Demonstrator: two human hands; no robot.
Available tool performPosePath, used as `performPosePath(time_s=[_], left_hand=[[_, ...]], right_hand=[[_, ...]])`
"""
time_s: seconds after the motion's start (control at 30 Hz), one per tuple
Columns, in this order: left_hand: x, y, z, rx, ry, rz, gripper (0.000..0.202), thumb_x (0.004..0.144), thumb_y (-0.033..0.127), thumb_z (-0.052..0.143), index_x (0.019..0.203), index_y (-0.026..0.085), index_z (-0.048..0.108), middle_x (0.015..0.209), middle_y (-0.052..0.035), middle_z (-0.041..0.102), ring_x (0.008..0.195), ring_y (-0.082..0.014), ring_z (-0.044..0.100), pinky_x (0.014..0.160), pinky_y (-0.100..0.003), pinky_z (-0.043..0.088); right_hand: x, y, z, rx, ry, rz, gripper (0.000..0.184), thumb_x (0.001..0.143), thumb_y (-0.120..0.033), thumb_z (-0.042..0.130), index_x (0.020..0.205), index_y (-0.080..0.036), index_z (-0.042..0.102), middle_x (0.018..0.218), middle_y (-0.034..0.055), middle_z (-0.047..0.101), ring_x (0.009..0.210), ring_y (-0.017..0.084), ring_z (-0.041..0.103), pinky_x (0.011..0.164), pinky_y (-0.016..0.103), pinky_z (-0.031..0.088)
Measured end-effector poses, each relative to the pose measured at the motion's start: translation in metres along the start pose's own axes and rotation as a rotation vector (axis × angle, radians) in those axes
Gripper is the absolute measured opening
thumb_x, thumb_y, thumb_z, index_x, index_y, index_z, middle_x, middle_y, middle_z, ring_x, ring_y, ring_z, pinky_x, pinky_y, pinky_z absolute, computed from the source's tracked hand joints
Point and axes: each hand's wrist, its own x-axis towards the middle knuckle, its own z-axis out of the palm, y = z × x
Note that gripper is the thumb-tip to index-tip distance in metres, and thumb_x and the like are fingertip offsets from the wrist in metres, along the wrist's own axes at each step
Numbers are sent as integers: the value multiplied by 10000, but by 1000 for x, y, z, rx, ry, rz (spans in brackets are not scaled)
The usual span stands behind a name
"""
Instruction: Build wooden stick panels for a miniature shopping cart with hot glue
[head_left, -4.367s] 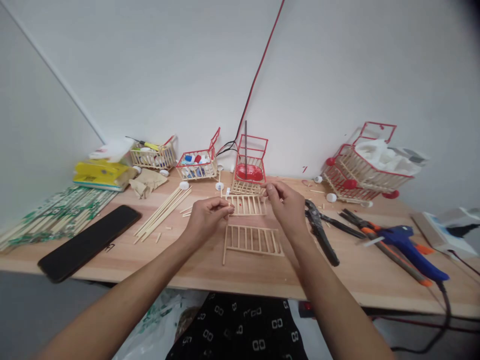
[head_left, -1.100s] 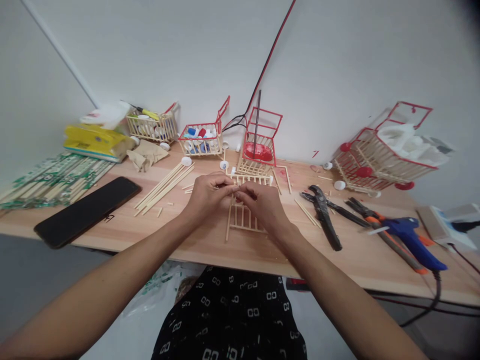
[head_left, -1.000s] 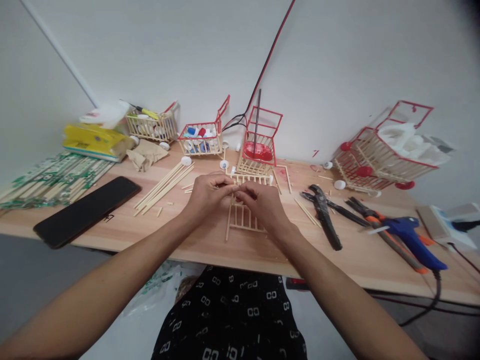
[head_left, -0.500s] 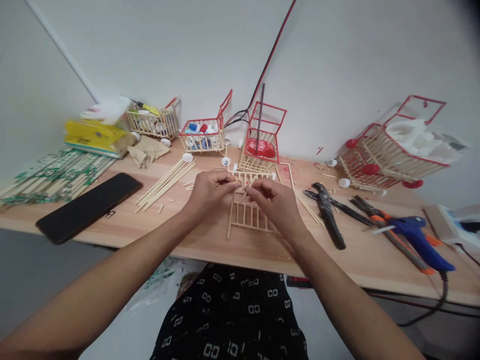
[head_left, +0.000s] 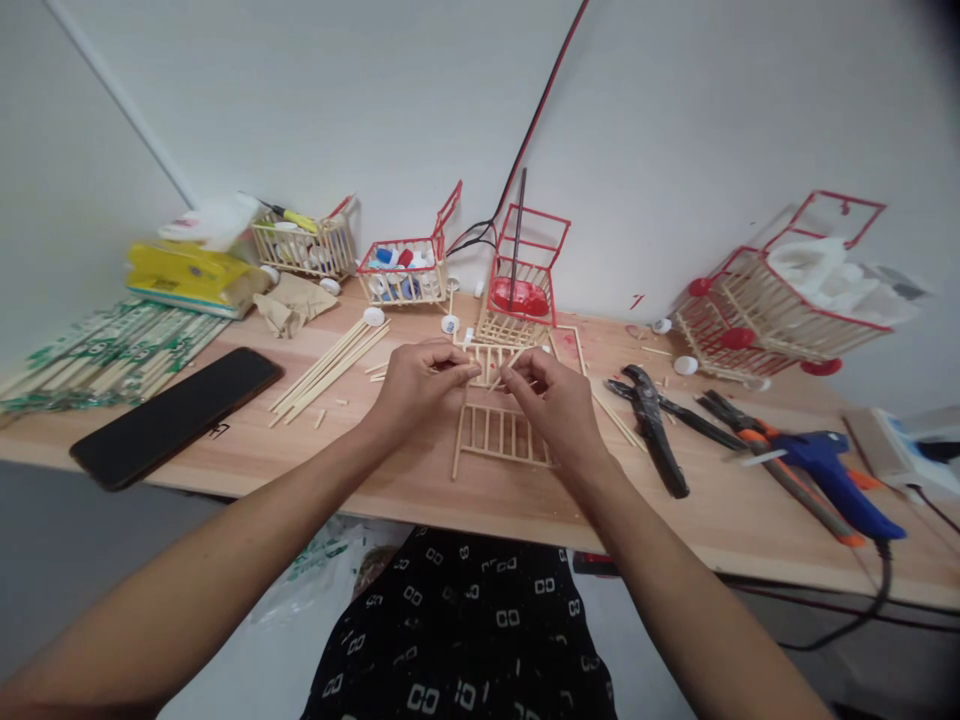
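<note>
My left hand (head_left: 420, 385) is closed in a pinch above the table; what its fingertips hold, if anything, is too small to make out. Close by on the right, my right hand (head_left: 551, 400) pinches a short thin wooden stick (head_left: 496, 381), which slants down to the left. Below the hands lies a flat ladder-like wooden stick frame (head_left: 501, 433), its right end partly hidden by my right hand. Another slatted stick frame (head_left: 484, 356) with small white pieces at its ends lies just behind the fingers, partly covered by them.
Behind stand small stick carts (head_left: 405, 275) with red handles, one holding a red dish (head_left: 519, 297). Loose sticks (head_left: 330, 370) and a phone (head_left: 176, 415) lie left. Pliers (head_left: 652, 430) and a blue glue gun (head_left: 840, 480) lie right. A larger cart (head_left: 780, 300) leans back right.
My right hand has drawn slightly away from the left, widening the gap between the fingertips, with the short stick still in its pinch. My left hand has barely moved.
</note>
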Motion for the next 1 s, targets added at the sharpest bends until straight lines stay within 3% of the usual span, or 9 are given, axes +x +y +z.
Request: performPosePath(time_s=[0.3,0.47,0.6,0.8,1.0], left_hand=[[0,-2,1,-4,10,-1,116,739,194,670,627,165,665,659,-2,644,664,-127,571,637,-247,424],[0,-2,2,-1,16,-9,126,742,192,666,618,168,660,667,-3,645,671,-128,575,643,-250,424],[-1,-2,2,20,22,-32,104,740,178,667,636,171,671,663,0,645,672,-128,579,642,-248,422],[-1,-3,2,11,11,-29,102,743,199,663,645,175,673,679,-8,658,687,-138,591,654,-259,432],[0,-3,1,21,17,-16,101,743,199,662,645,179,677,675,-4,660,683,-137,597,647,-254,442]], right_hand=[[2,2,-1,-49,50,7,162,871,-317,539,780,-191,583,736,-2,643,630,117,568,582,223,391],[6,4,-7,-126,111,14,142,866,-301,522,790,-190,568,664,-21,603,573,111,529,564,218,372],[10,14,-16,-219,153,-38,169,856,-314,524,762,-188,584,684,-12,597,621,128,531,607,234,375],[15,28,-30,-331,231,37,193,842,-330,514,740,-185,590,679,6,600,635,152,530,631,263,369],[15,30,-31,-344,201,46,184,840,-333,512,737,-195,577,668,1,579,630,155,518,619,266,361]])
